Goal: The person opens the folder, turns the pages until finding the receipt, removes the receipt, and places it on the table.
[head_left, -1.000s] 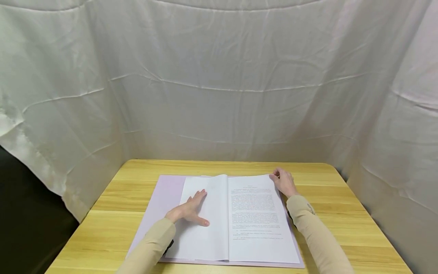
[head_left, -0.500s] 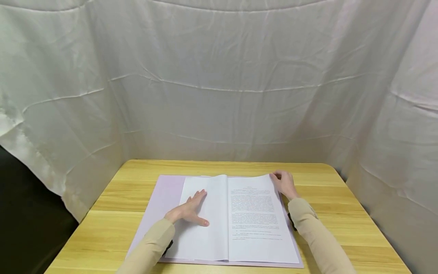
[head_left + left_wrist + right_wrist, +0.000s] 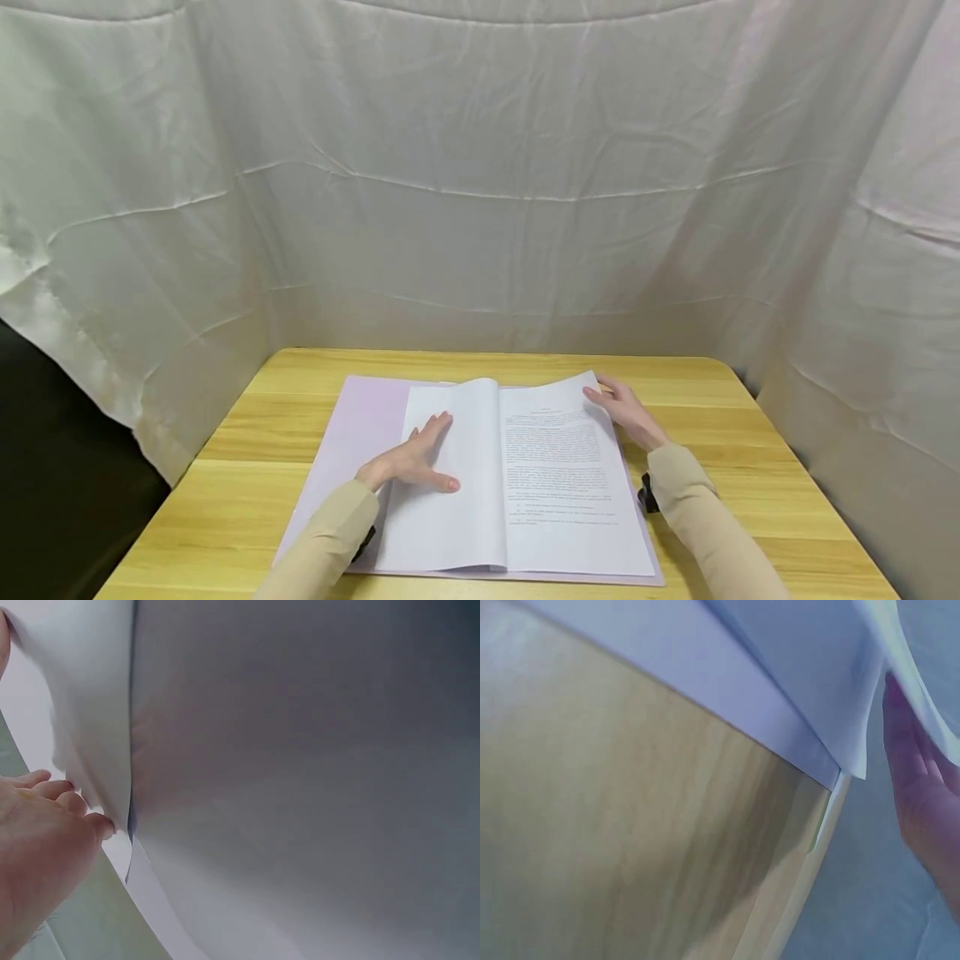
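A lilac folder [image 3: 367,417] lies spread on the table with white paper pages in it. My left hand [image 3: 416,458] rests on the blank left page [image 3: 442,533], fingers spread and thumb out to the right. At the upper right corner of the printed right page [image 3: 562,467], my right hand [image 3: 628,412] pinches the paper, thumb on the printed face and fingers behind. That corner is raised. In the right wrist view the right hand [image 3: 930,795] shows behind the lifted page [image 3: 907,682], its fingertips partly covered. The left wrist view has the left hand [image 3: 45,840] beside curved paper.
The folder is on a light wooden table [image 3: 750,483] with rounded far corners. Pale cloth [image 3: 480,250] hangs behind and on both sides. A dark area [image 3: 67,483] shows at the far left.
The right hand has raised the page's upper right corner and turned so that its thumb shows on the printed face. The left page bulges more near the fold. The left hand has barely moved.
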Motion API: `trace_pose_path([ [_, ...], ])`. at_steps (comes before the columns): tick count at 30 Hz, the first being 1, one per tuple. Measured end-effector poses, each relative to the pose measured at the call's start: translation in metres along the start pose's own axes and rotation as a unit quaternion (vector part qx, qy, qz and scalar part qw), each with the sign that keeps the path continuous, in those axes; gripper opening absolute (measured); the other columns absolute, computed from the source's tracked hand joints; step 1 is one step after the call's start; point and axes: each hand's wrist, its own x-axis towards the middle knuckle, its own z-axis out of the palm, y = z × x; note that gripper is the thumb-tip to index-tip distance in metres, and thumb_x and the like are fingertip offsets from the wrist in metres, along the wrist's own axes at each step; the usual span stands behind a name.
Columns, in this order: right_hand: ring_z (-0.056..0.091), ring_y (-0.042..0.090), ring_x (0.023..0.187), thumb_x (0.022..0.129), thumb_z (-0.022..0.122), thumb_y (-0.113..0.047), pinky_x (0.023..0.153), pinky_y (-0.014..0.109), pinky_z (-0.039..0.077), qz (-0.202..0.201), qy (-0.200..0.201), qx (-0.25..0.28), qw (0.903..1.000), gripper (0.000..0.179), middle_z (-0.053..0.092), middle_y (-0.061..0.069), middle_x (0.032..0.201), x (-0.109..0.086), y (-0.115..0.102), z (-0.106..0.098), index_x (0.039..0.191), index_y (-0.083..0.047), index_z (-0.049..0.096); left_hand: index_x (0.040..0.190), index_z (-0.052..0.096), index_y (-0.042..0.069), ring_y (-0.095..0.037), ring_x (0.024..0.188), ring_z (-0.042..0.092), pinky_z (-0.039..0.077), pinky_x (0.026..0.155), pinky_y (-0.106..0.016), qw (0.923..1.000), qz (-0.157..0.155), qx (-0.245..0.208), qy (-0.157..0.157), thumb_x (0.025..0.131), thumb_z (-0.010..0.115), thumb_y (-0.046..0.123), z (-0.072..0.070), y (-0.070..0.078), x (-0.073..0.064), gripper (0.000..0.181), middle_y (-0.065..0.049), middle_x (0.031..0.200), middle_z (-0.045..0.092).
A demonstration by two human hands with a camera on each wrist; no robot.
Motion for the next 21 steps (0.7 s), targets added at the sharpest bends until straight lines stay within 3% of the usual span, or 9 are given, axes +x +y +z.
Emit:
trace_pose_path([
  [8,0.069,0.020,0.100,0.103,0.054,-0.042,0.081,0.037,0.058,0.036,-0.027,0.050,0.9977,0.072,0.057,0.030,0.138,-0.015,-0.004,-0.002,0.161,-0.014,0.021,0.161,0.004,0.002,-0.043,0.157,-0.003,0.002,0.127,-0.062,0.9998,-0.006,-0.020,0.007,0.079,0.083,0.045,0.001,0.002,-0.001,0.122,-0.024,0.169,-0.001],
  [17,0.068,0.023,0.098,0.106,0.048,-0.039,0.080,0.039,0.058,0.014,-0.066,0.069,0.9953,0.066,0.057,0.029,0.134,-0.031,-0.013,-0.002,0.159,-0.011,0.020,0.161,0.002,0.000,-0.045,0.156,-0.004,0.001,0.126,-0.064,0.9993,-0.004,-0.029,0.024,0.078,0.085,0.044,-0.001,0.009,-0.006,0.125,-0.026,0.168,-0.001],
  [21,0.070,0.020,0.096,0.108,0.042,-0.040,0.078,0.037,0.059,-0.001,-0.088,0.095,0.9916,0.066,0.065,0.017,0.123,-0.036,-0.015,-0.002,0.161,-0.011,0.016,0.160,0.002,-0.002,-0.045,0.156,-0.004,0.000,0.125,-0.064,0.9990,-0.002,-0.028,0.033,0.077,0.085,0.046,0.000,0.011,-0.007,0.127,-0.027,0.168,-0.002],
])
